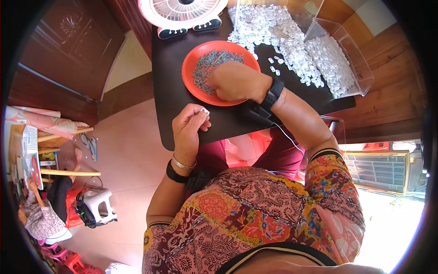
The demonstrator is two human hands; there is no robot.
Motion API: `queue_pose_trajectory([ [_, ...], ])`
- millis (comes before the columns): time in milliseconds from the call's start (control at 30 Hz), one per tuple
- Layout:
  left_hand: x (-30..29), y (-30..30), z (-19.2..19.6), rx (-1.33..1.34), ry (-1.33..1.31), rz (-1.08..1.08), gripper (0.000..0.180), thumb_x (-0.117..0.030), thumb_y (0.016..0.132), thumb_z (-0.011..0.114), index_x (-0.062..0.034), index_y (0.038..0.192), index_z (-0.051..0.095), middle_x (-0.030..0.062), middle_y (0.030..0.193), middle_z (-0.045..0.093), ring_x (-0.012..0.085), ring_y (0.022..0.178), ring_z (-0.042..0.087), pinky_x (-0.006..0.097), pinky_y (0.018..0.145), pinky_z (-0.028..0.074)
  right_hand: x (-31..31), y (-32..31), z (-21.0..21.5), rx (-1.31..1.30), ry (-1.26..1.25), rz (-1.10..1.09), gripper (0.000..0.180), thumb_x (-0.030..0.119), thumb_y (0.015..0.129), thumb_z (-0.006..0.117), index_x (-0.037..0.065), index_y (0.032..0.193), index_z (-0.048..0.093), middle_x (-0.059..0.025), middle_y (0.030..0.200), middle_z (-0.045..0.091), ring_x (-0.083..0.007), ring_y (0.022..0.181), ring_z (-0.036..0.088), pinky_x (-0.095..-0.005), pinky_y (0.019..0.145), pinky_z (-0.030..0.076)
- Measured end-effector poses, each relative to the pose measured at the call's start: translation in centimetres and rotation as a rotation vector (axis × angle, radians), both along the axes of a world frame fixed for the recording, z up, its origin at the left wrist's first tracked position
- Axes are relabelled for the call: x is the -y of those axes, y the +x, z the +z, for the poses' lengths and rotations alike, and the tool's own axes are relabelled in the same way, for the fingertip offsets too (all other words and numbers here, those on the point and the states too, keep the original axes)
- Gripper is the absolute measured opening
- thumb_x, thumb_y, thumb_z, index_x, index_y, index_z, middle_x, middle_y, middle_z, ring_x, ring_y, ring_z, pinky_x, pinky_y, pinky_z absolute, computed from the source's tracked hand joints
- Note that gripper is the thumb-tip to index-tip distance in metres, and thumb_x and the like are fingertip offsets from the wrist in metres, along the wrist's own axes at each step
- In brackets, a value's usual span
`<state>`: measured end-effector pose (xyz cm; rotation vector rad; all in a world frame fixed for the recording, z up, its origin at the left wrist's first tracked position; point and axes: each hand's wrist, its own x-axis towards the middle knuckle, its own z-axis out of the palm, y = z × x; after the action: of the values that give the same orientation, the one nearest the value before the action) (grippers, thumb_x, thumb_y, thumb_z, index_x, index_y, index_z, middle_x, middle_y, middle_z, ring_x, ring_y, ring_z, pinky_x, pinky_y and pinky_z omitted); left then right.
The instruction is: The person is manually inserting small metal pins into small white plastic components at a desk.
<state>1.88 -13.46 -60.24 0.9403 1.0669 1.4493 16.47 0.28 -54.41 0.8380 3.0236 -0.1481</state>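
My left hand (pixel 188 125) is at the table's near left edge. Thumb and fingers pinch a small white plastic clip (pixel 205 111) with holes in it. Over the red plate (pixel 188 86) my right hand (pixel 237 82) reaches down, fingers curled into a heap of thin grey screws (pixel 207 64). Its fingertips are mostly hidden, so whatever they grip does not show.
Many loose white clips (pixel 269 27) are heaped at the back right, beside a clear plastic bin (pixel 340 68) full of them. A pink-and-white fan (pixel 185 11) stands at the back. Another person (pixel 45 219) sits far left near a white stool (pixel 100 205).
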Motion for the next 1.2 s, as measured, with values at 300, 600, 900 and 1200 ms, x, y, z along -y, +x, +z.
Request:
queue_pose_trajectory([
  [300,-0.1,0.3,0.3,-0.012,0.015,0.027,0.01,-0.008,0.088,0.054,-0.0003,0.087,0.06,0.0038,0.074,0.06,0.0101,0.062,0.056,0.022,0.058,0.043,-2.1,2.8,0.3,-0.555,-0.46,-0.159,0.012,0.008,0.079,0.062,0.0,0.087,0.061,-0.0036,0.076,0.062,-0.0126,0.071,0.058,-0.0268,0.066,0.048],
  [600,-0.2,1.7,2.5,0.075,-0.055,-0.1,0.014,-0.013,0.092,0.047,-0.0025,0.088,0.055,0.0054,0.075,0.058,0.0131,0.061,0.057,0.023,0.055,0.042,1.0,5.6,-0.6,-1.048,-1.108,-0.336,0.014,0.01,0.089,0.061,0.001,0.099,0.063,-0.0016,0.083,0.064,-0.0071,0.069,0.06,-0.0207,0.065,0.05],
  [900,-1.8,9.3,4.3,0.187,0.004,-0.444,0.014,-0.015,0.095,0.044,-0.0027,0.09,0.05,0.0058,0.07,0.052,0.0155,0.06,0.053,0.025,0.054,0.042,8.6,12.4,-0.6,-1.521,-1.15,-0.376,0.016,0.021,0.091,0.062,0.006,0.087,0.059,0.0012,0.071,0.058,-0.0065,0.06,0.053,-0.0202,0.057,0.043],
  [1200,-1.8,17.5,3.9,0.146,-0.078,-0.612,0.018,-0.02,0.09,0.045,-0.0026,0.093,0.049,0.0056,0.069,0.048,0.0167,0.059,0.05,0.027,0.053,0.041,12.2,18.5,-2.8,-1.496,-0.497,-0.272,0.015,0.012,0.091,0.061,-0.001,0.085,0.056,-0.0049,0.069,0.061,-0.0105,0.057,0.064,-0.0215,0.048,0.051],
])
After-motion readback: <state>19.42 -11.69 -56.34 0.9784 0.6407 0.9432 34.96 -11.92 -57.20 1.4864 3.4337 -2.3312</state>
